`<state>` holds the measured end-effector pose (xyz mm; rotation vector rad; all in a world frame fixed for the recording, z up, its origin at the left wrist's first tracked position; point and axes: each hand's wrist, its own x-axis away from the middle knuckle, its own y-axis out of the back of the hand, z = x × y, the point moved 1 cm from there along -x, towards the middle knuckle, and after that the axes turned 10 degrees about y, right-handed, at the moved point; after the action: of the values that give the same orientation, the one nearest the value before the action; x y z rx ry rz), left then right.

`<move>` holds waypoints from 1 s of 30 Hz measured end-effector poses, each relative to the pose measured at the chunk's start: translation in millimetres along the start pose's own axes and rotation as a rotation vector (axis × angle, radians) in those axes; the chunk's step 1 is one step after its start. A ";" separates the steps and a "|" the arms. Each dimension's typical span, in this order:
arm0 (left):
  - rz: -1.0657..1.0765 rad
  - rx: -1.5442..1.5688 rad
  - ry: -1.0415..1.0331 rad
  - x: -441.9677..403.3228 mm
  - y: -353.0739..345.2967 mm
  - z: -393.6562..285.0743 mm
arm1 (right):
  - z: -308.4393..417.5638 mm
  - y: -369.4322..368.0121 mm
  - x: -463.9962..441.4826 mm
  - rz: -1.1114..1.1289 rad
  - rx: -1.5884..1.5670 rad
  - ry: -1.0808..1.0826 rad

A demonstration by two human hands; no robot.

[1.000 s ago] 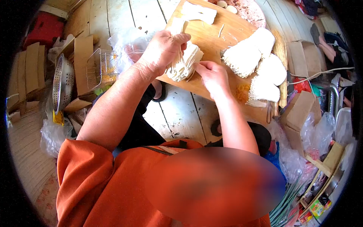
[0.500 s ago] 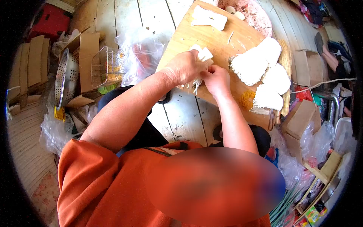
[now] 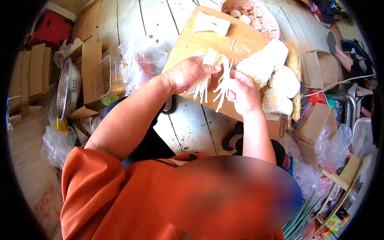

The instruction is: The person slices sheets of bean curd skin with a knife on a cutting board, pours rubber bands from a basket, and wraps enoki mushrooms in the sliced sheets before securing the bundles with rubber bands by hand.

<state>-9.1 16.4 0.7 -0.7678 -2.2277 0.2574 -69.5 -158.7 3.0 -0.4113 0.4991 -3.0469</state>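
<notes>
My left hand (image 3: 191, 74) grips a bunch of enoki mushrooms (image 3: 198, 89) over the near edge of a wooden board (image 3: 182, 56), their thin ends hanging down. Close beside it, my right hand (image 3: 245, 91) pinches a smaller tuft of enoki strands (image 3: 222, 90), apart from the bunch. Large white enoki clumps (image 3: 260, 60) lie on the board's right side, just past my right hand. Toward the far end rests a flat white piece (image 3: 212, 24) whose kind I cannot make out. Loose strands (image 3: 234, 42) are scattered mid-board.
A pink basin (image 3: 273, 21) with round pale slices stands beyond the board. Along the board's right side runs a straw-coloured bundle (image 3: 293, 76). Leftward are plastic bags (image 3: 142, 60), a wire basket (image 3: 114, 76) and a metal colander (image 3: 69, 90). Cardboard boxes (image 3: 316, 124) sit at right.
My hands were together at the bunch and are now apart. The right hand has moved right with a tuft of strands pulled from it. The view has shifted slightly.
</notes>
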 end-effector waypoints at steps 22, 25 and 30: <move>-0.130 -0.433 -0.229 -18.1 -33.7 16.5 | 12.5 16.1 28.4 -0.235 0.610 0.149; -0.212 -0.662 -0.270 -8.0 -40.0 3.3 | 22.5 23.9 32.0 -0.283 0.499 0.160; -0.093 -0.902 -0.413 -3.8 -50.2 10.2 | 20.4 12.2 35.9 -0.223 0.206 0.321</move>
<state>-36.8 -25.5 11.4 -1.1320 -2.7593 -0.7557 -99.0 -179.1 26.9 0.0359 0.1480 -3.3530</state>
